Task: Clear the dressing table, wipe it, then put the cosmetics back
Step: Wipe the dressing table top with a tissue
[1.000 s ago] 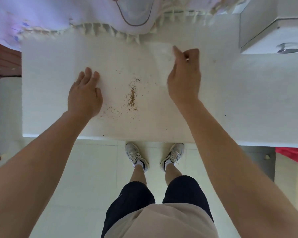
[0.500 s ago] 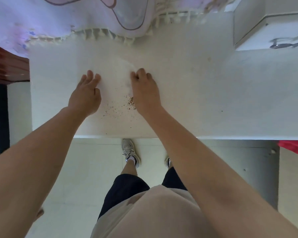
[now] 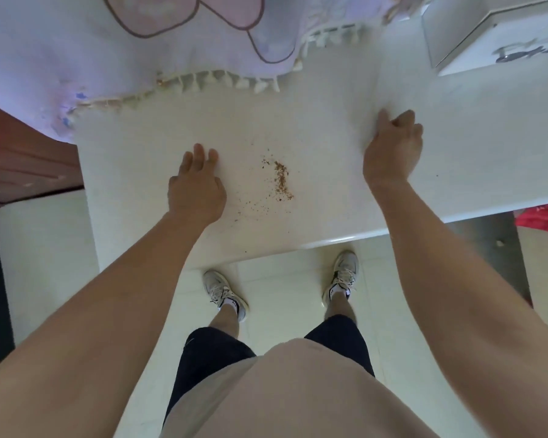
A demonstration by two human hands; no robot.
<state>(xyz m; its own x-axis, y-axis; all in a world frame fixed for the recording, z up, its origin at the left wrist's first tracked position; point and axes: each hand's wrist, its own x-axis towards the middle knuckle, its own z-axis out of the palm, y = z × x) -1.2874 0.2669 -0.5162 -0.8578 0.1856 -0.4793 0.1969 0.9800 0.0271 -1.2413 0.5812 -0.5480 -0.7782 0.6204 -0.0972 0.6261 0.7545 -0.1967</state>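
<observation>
Right hand [image 3: 391,150] has swung right off the crumbs [image 3: 280,180], grip unclear; left hand [image 3: 196,188] stays flat.

A: How many cams were there?

B: Just one, on the person's head. It looked fwd and steeply down.

A: What did it see?

B: The white table top [image 3: 314,99] sat in the upper half. It ran at a slant, right end higher. Both arms reached up from the bottom corners. The left hand [image 3: 196,188] and right hand [image 3: 391,150] were near the middle of the pic. Below the table edge you saw the person's own shorts, legs and shoes [image 3: 225,294] on the floor.

A: Close up?

B: Yep, close. Wide lens, so edges bent. No 2nd view to share with.
</observation>
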